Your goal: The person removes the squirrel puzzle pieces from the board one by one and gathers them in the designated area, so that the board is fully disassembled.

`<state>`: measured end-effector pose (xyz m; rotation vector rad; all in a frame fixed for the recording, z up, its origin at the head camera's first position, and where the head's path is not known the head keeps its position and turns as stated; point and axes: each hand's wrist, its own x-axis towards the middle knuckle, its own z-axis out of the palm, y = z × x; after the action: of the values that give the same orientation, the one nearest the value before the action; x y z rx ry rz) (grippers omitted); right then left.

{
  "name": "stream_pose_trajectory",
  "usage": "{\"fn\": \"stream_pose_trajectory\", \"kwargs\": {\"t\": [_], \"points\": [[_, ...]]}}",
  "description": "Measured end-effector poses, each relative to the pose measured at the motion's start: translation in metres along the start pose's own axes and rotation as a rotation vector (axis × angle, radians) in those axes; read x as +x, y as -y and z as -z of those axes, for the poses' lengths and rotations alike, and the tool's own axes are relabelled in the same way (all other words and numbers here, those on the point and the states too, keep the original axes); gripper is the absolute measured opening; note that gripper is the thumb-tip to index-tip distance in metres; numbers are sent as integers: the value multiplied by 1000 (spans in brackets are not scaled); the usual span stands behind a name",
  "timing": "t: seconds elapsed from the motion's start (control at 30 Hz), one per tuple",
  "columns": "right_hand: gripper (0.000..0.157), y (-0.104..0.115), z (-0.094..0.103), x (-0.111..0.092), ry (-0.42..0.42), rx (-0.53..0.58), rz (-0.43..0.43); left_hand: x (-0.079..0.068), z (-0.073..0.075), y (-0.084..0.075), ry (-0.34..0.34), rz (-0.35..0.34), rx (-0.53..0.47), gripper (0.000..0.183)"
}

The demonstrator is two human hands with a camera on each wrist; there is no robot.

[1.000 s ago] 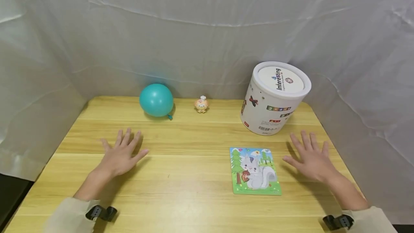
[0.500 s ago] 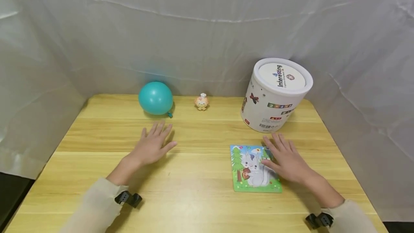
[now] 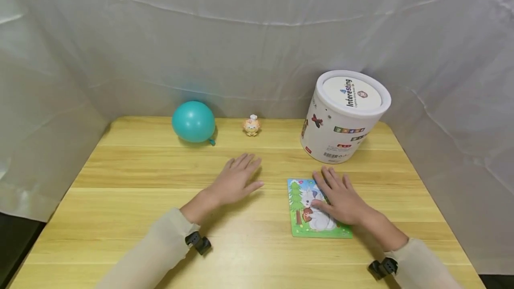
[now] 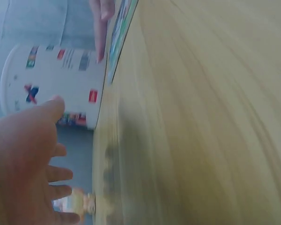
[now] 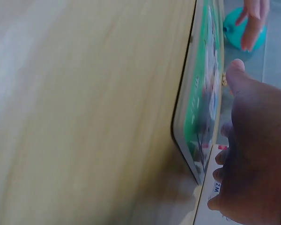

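A flat squirrel picture puzzle (image 3: 299, 224) lies on the table, its right half partly covered in the head view by my right hand (image 3: 341, 200). That hand has its fingers extended and hovers just over the puzzle; the right wrist view shows a gap between palm and board (image 5: 196, 112). Left of the puzzle, my left hand (image 3: 233, 182) is above bare wood with its fingers straight and holds nothing. In the left wrist view, its shadow falls on the wood below it.
A large white cylindrical tub (image 3: 341, 124) with a lid stands behind the puzzle. At the back are a small chick figurine in a chef hat (image 3: 251, 126) and a teal balloon (image 3: 193, 121). Grey cloth (image 3: 257, 57) hangs around the wooden table (image 3: 120, 204).
My left hand has moved right from the table's left side towards the middle. The right hand has moved left, from beside the puzzle to over it. The objects stay where they were.
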<state>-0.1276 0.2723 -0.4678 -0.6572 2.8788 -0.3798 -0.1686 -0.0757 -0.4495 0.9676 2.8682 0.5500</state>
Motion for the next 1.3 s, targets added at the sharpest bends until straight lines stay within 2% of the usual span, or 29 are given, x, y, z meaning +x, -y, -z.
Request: {"fn": "stream_pose_trajectory", "kwargs": {"t": [0.13, 0.3, 0.5, 0.7, 0.87, 1.3], "points": [[85, 4, -3, 4, -13, 3, 35, 16, -6, -17, -28, -35, 3, 63], [87, 3, -11, 10, -33, -17, 67, 34, -15, -39, -37, -82, -71, 56], [90, -2, -18, 13, -12, 0, 58, 46, -28, -51, -38, -59, -121, 48], [90, -1, -19, 13, 10, 4, 35, 51, -42, -57, -54, -21, -86, 40], [88, 6, -14, 10, -17, 24, 39, 51, -51, -60, -61, 11, -49, 41], [88, 10, -9, 7, 42, -10, -1, 49, -58, -63, -62, -13, 10, 45]]}}
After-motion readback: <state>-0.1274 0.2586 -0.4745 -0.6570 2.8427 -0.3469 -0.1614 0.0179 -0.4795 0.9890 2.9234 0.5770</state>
